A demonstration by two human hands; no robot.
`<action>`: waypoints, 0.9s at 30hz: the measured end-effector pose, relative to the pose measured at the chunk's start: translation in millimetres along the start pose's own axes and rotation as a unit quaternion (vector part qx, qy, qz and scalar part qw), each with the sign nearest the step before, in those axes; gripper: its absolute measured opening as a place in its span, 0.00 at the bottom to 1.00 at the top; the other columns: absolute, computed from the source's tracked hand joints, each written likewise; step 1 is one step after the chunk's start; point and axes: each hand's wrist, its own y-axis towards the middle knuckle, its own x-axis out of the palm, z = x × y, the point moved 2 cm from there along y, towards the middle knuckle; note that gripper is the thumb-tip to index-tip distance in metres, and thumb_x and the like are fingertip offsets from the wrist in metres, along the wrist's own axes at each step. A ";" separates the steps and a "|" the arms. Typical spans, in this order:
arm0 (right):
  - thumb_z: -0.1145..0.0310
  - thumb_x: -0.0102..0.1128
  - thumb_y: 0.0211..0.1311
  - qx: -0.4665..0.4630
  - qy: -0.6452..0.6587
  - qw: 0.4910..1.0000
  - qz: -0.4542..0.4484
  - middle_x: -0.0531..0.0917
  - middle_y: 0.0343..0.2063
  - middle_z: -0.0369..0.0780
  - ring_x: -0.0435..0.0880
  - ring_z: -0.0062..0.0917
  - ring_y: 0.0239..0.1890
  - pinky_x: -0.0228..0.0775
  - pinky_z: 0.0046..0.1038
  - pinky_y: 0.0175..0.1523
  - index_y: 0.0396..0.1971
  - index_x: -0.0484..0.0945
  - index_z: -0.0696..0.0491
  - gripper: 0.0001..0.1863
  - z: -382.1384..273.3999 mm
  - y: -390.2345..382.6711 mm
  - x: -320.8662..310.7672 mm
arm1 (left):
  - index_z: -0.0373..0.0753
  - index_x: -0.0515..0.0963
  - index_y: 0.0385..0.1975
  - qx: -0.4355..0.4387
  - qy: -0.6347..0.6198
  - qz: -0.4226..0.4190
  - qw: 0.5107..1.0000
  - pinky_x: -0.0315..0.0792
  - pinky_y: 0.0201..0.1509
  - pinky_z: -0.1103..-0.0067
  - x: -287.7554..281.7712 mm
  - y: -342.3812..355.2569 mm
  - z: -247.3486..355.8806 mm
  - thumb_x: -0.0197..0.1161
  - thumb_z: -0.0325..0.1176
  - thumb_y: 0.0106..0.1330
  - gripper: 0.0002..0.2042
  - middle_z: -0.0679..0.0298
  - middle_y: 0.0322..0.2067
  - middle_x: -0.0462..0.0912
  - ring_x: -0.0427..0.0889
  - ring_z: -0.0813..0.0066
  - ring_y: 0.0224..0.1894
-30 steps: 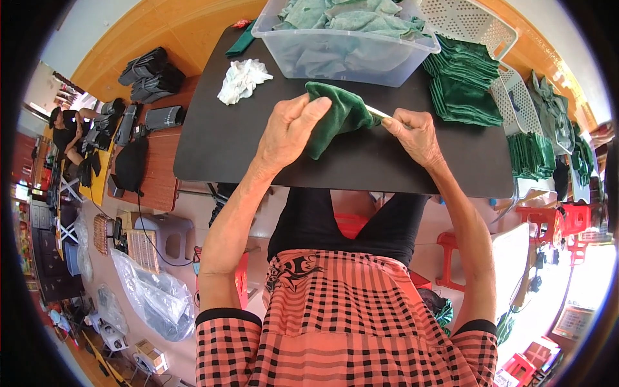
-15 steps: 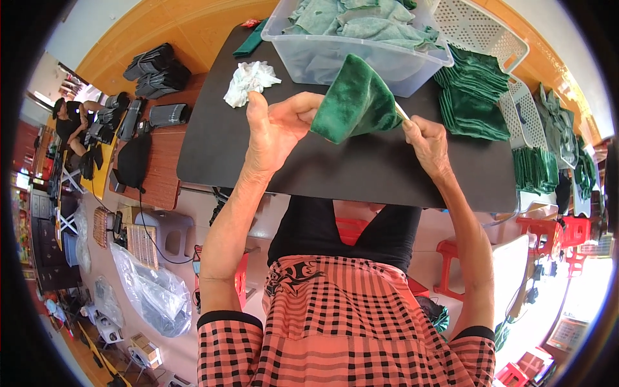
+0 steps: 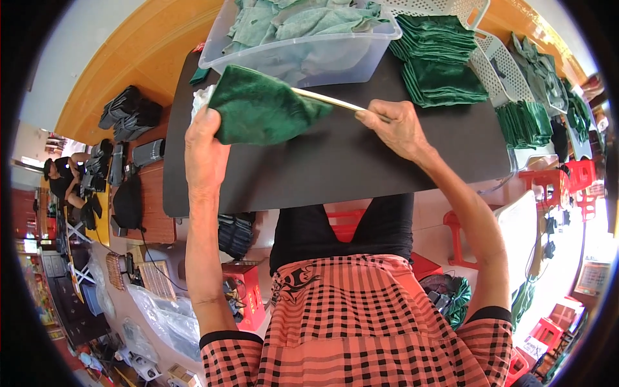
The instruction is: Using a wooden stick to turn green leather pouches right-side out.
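Observation:
A dark green velvet pouch [image 3: 261, 109] is held up above the dark table [image 3: 322, 174]. My left hand [image 3: 206, 145] pinches its left edge, thumb on the near side; the other fingers are hidden behind. My right hand [image 3: 396, 126] is closed around a thin pale stick [image 3: 330, 100], which runs leftward to the pouch's open right side; its far end is out of sight. A white crumpled cloth or tissue [image 3: 201, 97] shows partly behind my left hand. Beyond the pouch stands a clear plastic bin [image 3: 316, 63] heaped with pale green cloth pieces [image 3: 284, 26].
Stacked dark green velvet pieces [image 3: 445, 84] lie on the table's right, beside white perforated baskets [image 3: 500, 71]. More green pieces [image 3: 525, 126] stand farther right. At left, a brown table [image 3: 151, 193] holds black bundles. Red stools [image 3: 545, 187] stand at right. A person [image 3: 61, 177] sits far left.
My left hand has moved left and closed on the pouch's edge. The stick has come farther out of the pouch as my right hand moved away from it. The view has shifted.

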 end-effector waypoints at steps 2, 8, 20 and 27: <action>0.59 0.66 0.57 -0.004 -0.095 0.995 -0.011 0.71 0.13 0.43 0.66 0.32 0.14 0.62 0.32 0.23 0.19 0.77 0.58 0.18 3.1 -4.6 -8.7 | 0.31 0.71 0.54 -0.021 -0.048 -0.004 0.999 0.70 0.59 0.70 -17.9 5.1 4.1 0.53 0.42 0.70 0.21 0.58 0.49 0.79 0.78 0.68 0.51; 0.61 0.68 0.54 -0.116 -0.176 0.977 0.009 0.75 0.23 0.38 0.74 0.31 0.22 0.66 0.32 0.27 0.23 0.78 0.54 0.12 -6.1 -18.6 -5.2 | 0.29 0.74 0.50 -0.040 -0.243 -0.007 0.969 0.73 0.57 0.65 -53.1 26.7 9.0 0.53 0.40 0.71 0.19 0.54 0.47 0.81 0.80 0.63 0.50; 0.60 0.68 0.50 -0.261 0.002 0.965 0.031 0.82 0.30 0.40 0.80 0.36 0.36 0.72 0.33 0.44 0.36 0.80 0.56 0.17 -121.0 50.6 0.8 | 0.30 0.76 0.47 -0.211 -0.053 -0.116 0.969 0.78 0.49 0.75 9.8 38.1 -3.2 0.57 0.49 0.68 0.23 0.58 0.42 0.82 0.82 0.72 0.43; 0.62 0.62 0.62 -0.047 0.172 0.984 0.015 0.78 0.21 0.31 0.74 0.12 0.25 0.71 0.21 0.31 0.33 0.83 0.57 0.12 -69.2 51.3 -13.7 | 0.29 0.65 0.60 -0.184 -0.014 -0.245 0.952 0.69 0.62 0.69 42.8 10.3 -47.1 0.60 0.56 0.63 0.37 0.54 0.56 0.75 0.76 0.66 0.56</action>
